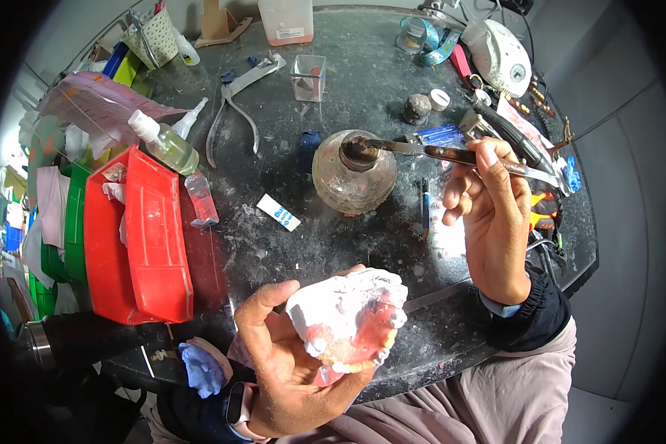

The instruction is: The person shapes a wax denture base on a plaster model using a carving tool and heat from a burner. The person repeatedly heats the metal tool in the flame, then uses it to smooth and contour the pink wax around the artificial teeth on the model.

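My left hand (285, 377), near the front edge of the bench, is closed round a white plaster dental cast (331, 300). Pink wax (375, 325) covers part of the cast, and several yellowish-white teeth run along its near rim. Between the thumb and fingers of my right hand (496, 214) is a wax knife (459, 155) with a brown handle, held nearly level. Its blade reaches left to the dark wick top of a round glass spirit burner (353, 181). Whether a flame burns there I cannot tell.
Red plastic bins (155, 251) stand at the left, beside a spray bottle (166, 144). Pliers (233, 103) and a small clear cup (308, 78) lie beyond the burner. A handpiece (514, 133) and a white machine (499, 59) are at the right. A blue-and-pink piece (203, 368) sits near my left wrist.
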`<state>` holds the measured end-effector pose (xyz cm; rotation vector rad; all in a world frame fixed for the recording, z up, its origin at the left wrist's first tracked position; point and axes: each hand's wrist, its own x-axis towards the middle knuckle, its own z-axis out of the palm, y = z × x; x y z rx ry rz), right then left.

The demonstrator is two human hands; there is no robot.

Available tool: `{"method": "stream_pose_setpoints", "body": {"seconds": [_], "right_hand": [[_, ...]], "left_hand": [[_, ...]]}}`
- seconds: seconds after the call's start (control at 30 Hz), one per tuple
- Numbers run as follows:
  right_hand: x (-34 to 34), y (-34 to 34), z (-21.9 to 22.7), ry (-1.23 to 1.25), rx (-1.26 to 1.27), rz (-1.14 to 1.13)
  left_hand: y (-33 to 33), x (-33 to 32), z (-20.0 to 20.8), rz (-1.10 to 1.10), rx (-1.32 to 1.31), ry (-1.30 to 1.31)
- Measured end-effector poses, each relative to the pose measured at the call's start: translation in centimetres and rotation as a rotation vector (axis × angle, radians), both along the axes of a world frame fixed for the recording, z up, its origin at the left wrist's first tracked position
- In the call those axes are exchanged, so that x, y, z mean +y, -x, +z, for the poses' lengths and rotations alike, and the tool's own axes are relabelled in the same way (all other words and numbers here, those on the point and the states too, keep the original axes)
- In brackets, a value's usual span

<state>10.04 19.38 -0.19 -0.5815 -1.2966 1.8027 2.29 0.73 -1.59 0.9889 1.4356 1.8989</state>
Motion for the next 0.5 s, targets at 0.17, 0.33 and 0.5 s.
{"method": "stream_pose_setpoints", "body": {"seconds": [0.17, 0.33, 0.5], "right_hand": [[0.05, -0.05, 0.02, -0.012, -0.01, 0.0], [0.05, 0.0, 0.04, -0.013, -0.014, -0.007], [0.06, 0.01, 0.14, -0.004, -0.025, -0.015]], "left_hand": [[0.65, -0.22, -0.14, -0.057, 0.14, 0.057], [0.71, 0.04, -0.47, -0.039, 0.198, -0.025], [0.28, -0.28, -0.6, 0.011, 0.248, -0.026]]}}
